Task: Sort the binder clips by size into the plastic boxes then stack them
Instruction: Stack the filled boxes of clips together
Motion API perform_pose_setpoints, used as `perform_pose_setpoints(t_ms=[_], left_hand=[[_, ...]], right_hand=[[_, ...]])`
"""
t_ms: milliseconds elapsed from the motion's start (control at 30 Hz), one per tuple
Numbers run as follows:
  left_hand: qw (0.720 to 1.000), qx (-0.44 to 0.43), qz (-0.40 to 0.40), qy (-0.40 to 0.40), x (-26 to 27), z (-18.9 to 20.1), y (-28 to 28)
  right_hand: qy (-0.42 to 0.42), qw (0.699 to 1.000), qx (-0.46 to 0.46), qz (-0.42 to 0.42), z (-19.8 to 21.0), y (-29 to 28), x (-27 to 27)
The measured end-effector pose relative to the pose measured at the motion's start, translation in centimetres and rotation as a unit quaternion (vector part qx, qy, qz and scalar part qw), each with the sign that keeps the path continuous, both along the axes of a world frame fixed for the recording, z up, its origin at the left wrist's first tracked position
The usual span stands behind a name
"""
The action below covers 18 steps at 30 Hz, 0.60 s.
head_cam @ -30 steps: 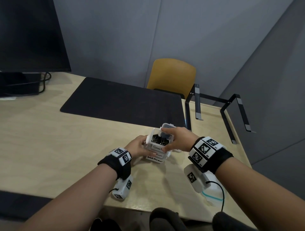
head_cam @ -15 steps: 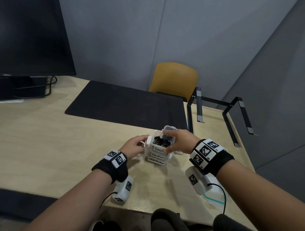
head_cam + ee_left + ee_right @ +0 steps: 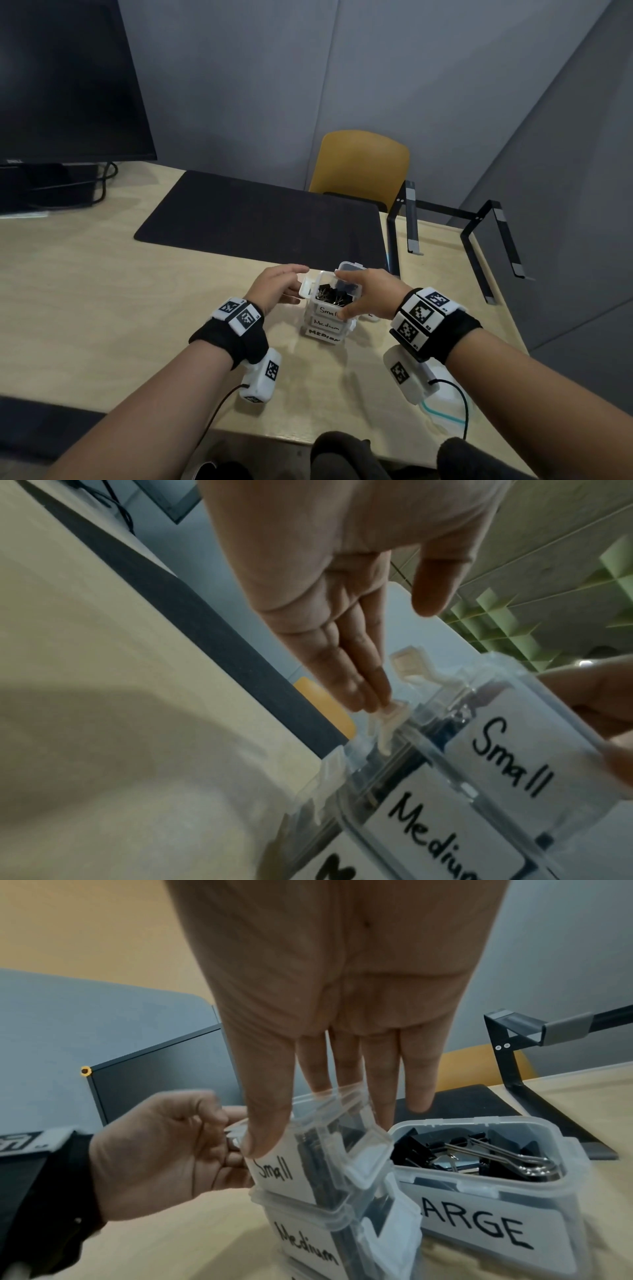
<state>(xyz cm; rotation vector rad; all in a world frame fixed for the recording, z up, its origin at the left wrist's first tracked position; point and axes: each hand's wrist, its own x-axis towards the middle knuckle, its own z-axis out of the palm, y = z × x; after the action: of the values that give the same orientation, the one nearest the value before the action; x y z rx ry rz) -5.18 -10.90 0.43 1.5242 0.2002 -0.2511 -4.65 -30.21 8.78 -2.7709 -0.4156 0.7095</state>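
Three clear plastic boxes stand stacked near the table's front: the "Small" box (image 3: 325, 310) on top holds small black binder clips (image 3: 334, 296), with a "Medium" box (image 3: 325, 323) and another labelled box (image 3: 322, 337) beneath. My right hand (image 3: 370, 294) grips the Small box, thumb (image 3: 263, 1131) on its label and fingers over the far rim. My left hand (image 3: 274, 287) is at its left side, straight fingertips (image 3: 363, 693) touching the side latch (image 3: 387, 723), thumb apart. The open "LARGE" box (image 3: 479, 1177) with big clips stands just behind on the right.
A black desk mat (image 3: 260, 219) lies beyond the stack. A monitor (image 3: 61, 85) stands at the far left, a black metal stand (image 3: 479, 219) at the far right, a yellow chair (image 3: 359, 164) behind the table. A clear plastic bag (image 3: 442, 411) lies under my right wrist.
My left hand has slid up from the stack's side to the top box's latch, its thumb lifting away. My right hand keeps its hold on the Small box.
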Motion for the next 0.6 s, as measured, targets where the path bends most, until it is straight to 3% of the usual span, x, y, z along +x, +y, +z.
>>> perform_pose_setpoints(t_ms=[133, 267, 367, 600], left_hand=[[0.975, 0.176, -0.070, -0.120, 0.2, 0.9, -1.2], [0.932, 0.237, -0.190, -0.200, 0.5, 0.7, -2.5], [0.939, 0.203, -0.214, -0.176, 0.4, -0.3, -2.6], [0.955, 0.121, -0.233, -0.138, 0.4, -0.8, -2.7]], right_hand=[[-0.011, 1.000, 0.025, -0.004, -0.8, -0.3, 0.0], [0.013, 0.993, 0.107, -0.042, -2.1, -1.2, 0.4], [0.095, 0.984, 0.141, -0.059, -2.5, -2.7, 0.7], [0.235, 0.910, 0.286, -0.186, -5.4, -4.7, 0.1]])
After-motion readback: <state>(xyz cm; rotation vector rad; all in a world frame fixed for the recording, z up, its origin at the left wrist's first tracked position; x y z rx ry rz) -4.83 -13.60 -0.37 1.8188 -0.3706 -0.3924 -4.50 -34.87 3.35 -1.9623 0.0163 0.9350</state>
